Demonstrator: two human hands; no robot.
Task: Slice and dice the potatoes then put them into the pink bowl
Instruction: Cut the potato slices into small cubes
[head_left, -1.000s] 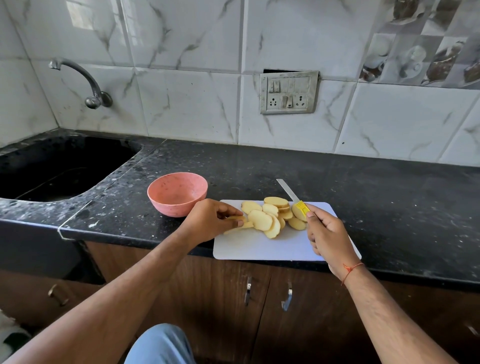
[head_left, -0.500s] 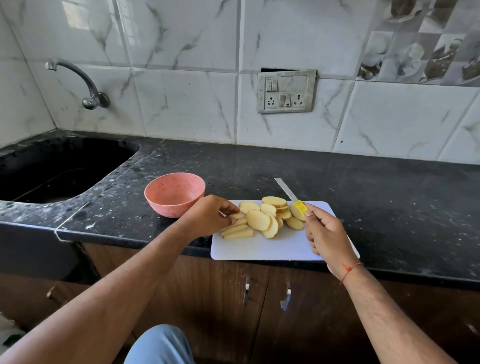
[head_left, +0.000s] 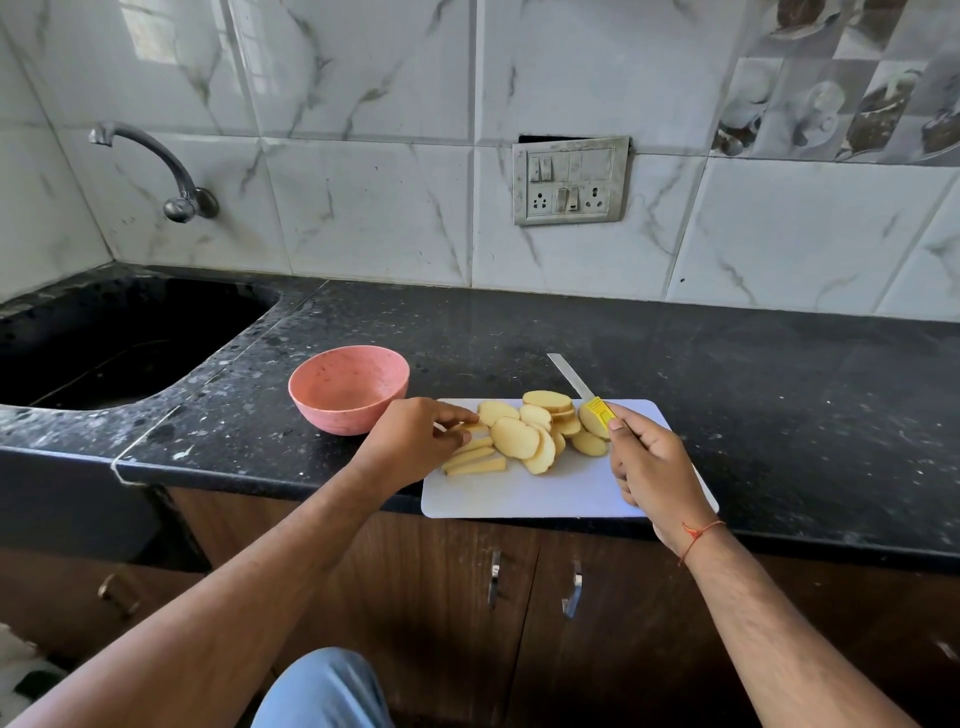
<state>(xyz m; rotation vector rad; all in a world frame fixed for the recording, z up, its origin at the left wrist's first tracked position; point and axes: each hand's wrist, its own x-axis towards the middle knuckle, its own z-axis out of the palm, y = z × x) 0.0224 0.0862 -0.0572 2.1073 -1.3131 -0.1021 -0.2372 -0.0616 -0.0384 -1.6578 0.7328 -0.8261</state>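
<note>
1. I see the black stone bench (head_left: 727, 374) running the full width under a marbled tile wall; its right half and the strip behind the board lie bare, which gives me the most open room.
2. A dark sink (head_left: 119, 343) is cut into the bench's left end, with a curved tap (head_left: 156, 166) on the wall above it.
3. The white cutting board (head_left: 561, 491) sits at the bench's front edge, right of centre, its near side slightly overhanging that edge.
4. My left hand (head_left: 410, 441) reaches in from the lower left to the board's left side, fingers curled, fingertips pinching one of the potato strips (head_left: 475, 460) lying there; I cannot quite tell how many strips it grips.
5. My right hand (head_left: 652, 465) rests over the board's right side, closed round the yellow handle of the knife (head_left: 597, 408), index finger along the top. The blade points away toward the wall, past the board's far edge.
6. The pink bowl (head_left: 348, 387) stands on the bench just beside the board's far-left corner, close to my left hand; I see no potato in it.
7. The round potato slices (head_left: 530, 428) lie overlapping in a heap on the board's far half, between my two hands, the strips at their left.
</note>
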